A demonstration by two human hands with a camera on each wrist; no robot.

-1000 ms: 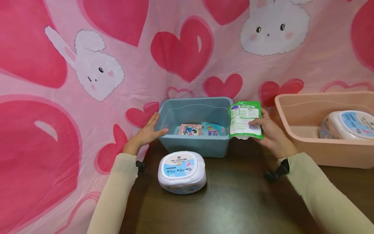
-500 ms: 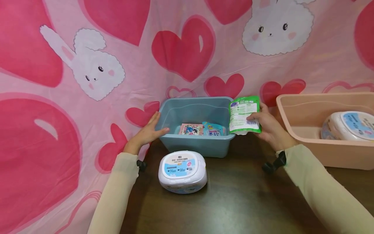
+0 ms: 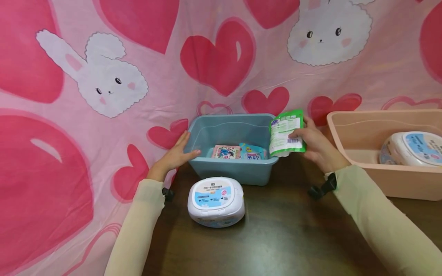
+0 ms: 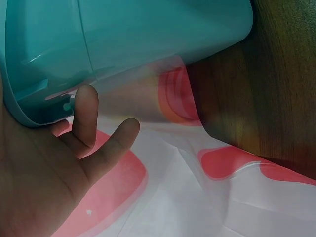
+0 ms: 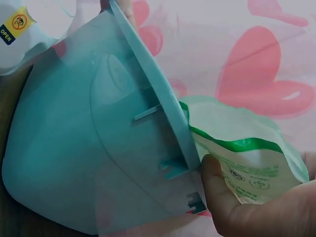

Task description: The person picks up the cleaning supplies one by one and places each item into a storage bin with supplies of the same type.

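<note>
My right hand (image 3: 318, 145) grips a green-and-white refill pouch (image 3: 284, 134), thumb across its printed face. The pouch is tilted and overlaps the right rim of the blue-grey bin (image 3: 238, 172). In the right wrist view, the pouch (image 5: 252, 173) is right at the bin's rim (image 5: 158, 89). My left hand (image 3: 172, 155) rests against the bin's left side, fingers stretched along it and thumb at the front rim; the left wrist view has this hand (image 4: 44, 163) beside the bin wall. Inside the bin lie a pink patterned packet (image 3: 226, 152) and a light-blue pouch (image 3: 252, 152).
A white lidded tub (image 3: 216, 202) with a blue label stands on the dark wood table (image 3: 276, 230) in front of the bin. At the right is a peach bin (image 3: 386, 180) holding a similar white tub (image 3: 414, 147). A pink heart-patterned cloth (image 3: 221, 57) hangs behind.
My right hand has moved slightly left and up with the pouch, which now leans further over the blue-grey bin's right rim. The left hand stays in place.
</note>
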